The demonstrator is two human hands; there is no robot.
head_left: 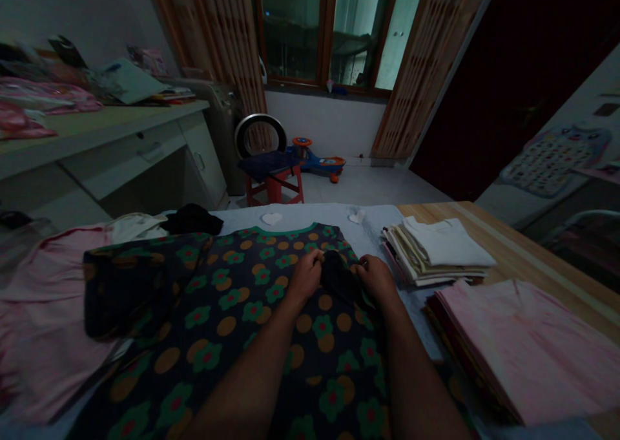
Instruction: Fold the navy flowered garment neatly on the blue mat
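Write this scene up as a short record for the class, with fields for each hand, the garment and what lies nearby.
Left hand: pinching the dark cloth
Right hand: pinching the same cloth
Garment: dark floral top with green neckband, spread flat
To its right: folded white stack, folded pink stack
To its left: pink garment

free passage: strip of pale sheet (372,233) along the far and right edges of the floral garment (232,311), narrowing beside the folded white shirts (438,249). obstructions: pink folded stack (523,349) at right, pink garment (43,298) at left, black cloth (192,219) at far edge.
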